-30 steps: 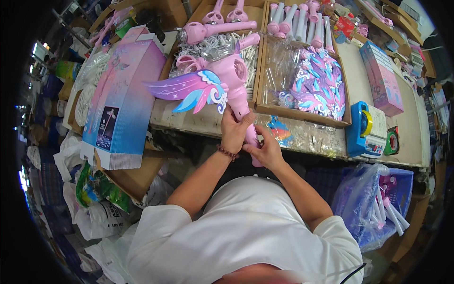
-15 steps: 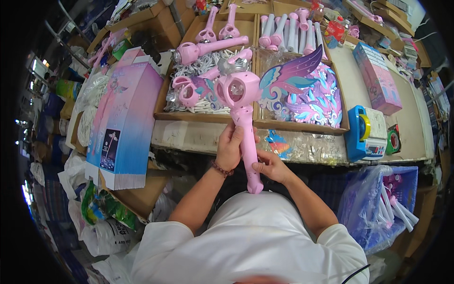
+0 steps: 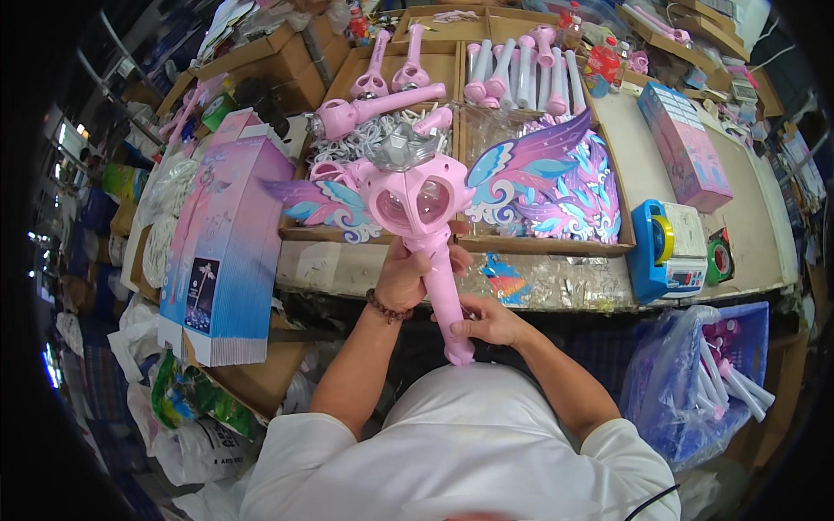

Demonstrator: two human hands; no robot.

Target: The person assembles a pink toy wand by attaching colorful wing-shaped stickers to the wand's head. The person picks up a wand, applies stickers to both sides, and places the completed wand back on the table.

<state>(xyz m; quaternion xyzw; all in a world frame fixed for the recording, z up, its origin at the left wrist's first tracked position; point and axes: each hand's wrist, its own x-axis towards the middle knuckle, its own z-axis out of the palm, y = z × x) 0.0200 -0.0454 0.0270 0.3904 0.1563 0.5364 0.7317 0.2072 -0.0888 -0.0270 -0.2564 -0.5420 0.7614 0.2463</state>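
Observation:
A pink toy wand [image 3: 445, 291] stands upright before me, its head tilted slightly left. It carries a clear round window, a silver crown [image 3: 403, 149] on top and a purple-and-blue wing on each side. My left hand [image 3: 407, 273] is closed round the upper handle, just below the head. Lower down, my right hand [image 3: 492, 322] grips the handle near its end, the thumb lying along the front. Behind the wand's head is a cardboard tray [image 3: 542, 244] with loose wings [image 3: 573, 187] on the right and white cords [image 3: 352, 143] with pink wand parts on the left.
Folded pink-and-blue boxes [image 3: 228, 252] lean at the left. At the right stand a blue tape dispenser [image 3: 653, 256] and a printed box [image 3: 686, 148]. Below them, a blue crate [image 3: 738, 326] lined with plastic holds white tubes. Several tube handles [image 3: 526, 78] lie at the back.
The wand's head has turned to face me more squarely, so both wings show spread out. It has come slightly lower and left with both hands still on the handle.

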